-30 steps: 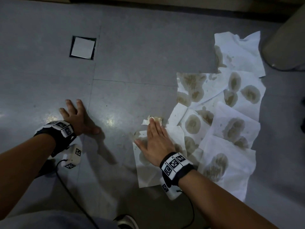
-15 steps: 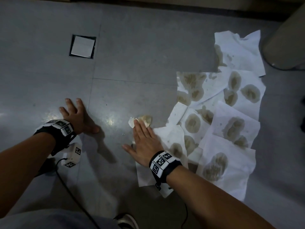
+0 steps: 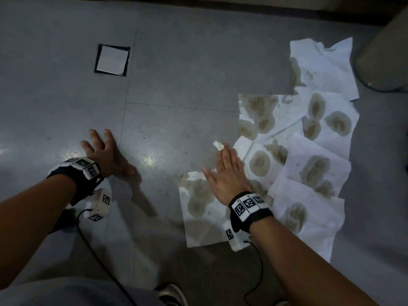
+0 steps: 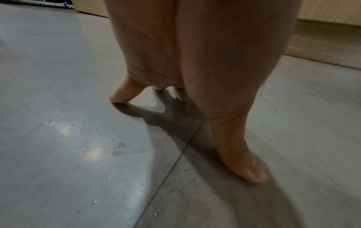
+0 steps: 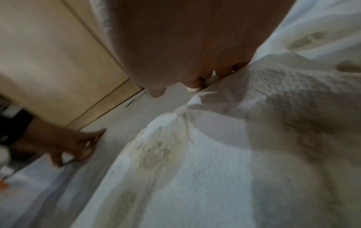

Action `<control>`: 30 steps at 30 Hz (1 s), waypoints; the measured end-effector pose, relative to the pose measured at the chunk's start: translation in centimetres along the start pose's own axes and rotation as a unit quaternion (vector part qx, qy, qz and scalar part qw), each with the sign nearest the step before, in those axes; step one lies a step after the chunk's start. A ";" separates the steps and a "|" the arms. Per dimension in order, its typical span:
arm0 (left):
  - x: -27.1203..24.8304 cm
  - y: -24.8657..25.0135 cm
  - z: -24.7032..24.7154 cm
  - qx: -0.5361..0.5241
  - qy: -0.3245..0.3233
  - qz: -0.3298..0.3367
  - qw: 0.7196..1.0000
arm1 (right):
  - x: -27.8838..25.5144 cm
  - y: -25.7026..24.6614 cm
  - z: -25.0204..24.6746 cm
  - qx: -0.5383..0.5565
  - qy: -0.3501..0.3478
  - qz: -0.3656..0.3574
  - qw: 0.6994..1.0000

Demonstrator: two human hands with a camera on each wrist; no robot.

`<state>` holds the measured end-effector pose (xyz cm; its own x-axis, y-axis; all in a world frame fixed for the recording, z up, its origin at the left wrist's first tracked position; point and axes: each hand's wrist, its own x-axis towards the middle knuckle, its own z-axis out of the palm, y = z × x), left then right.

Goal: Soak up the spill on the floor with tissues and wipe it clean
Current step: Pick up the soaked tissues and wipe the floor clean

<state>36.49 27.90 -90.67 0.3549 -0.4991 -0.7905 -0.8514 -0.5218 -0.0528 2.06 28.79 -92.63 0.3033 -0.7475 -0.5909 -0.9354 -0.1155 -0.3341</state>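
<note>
Several white tissues (image 3: 309, 151) blotched with brown wet patches lie overlapping on the grey floor (image 3: 176, 74) at the right. My right hand (image 3: 226, 161) presses flat, fingers straight, on the nearest stained tissue (image 3: 198, 202), and a small crumpled wad (image 3: 218, 145) sits at its fingertips. In the right wrist view that hand (image 5: 185, 46) rests on the embossed, damp tissue (image 5: 215, 154). My left hand (image 3: 103, 149) is spread flat on bare floor to the left and holds nothing. Its thumb (image 4: 244, 162) and fingers (image 4: 121, 95) press the tile.
A square metal floor hatch (image 3: 112, 60) lies at the back left. A beige rounded object (image 3: 384, 51) stands at the back right beside the tissues. My shoe (image 3: 170, 294) and a black cable (image 3: 99, 250) are near the bottom edge. A pale wooden panel (image 5: 48, 61) runs along the back.
My right hand swept left across the floor with the tissue and wad, then back right and forward onto the tissues. The left hand stayed planted.
</note>
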 end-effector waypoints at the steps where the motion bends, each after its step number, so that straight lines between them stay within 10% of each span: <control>1: -0.1 0.1 0.0 -0.001 0.000 0.000 1.000 | 0.1 0.1 0.0 -0.001 -0.003 0.002 1.000; 30: -1.1 0.5 -0.4 -0.008 0.003 -0.002 1.000 | -3.4 -8.8 7.3 -0.110 -0.117 -0.254 0.954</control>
<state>35.83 27.90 -89.58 0.3598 -0.5011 -0.7870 -0.8439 -0.5347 -0.0454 10.63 37.13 -93.07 0.7356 -0.3955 -0.5500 -0.6646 -0.5783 -0.4731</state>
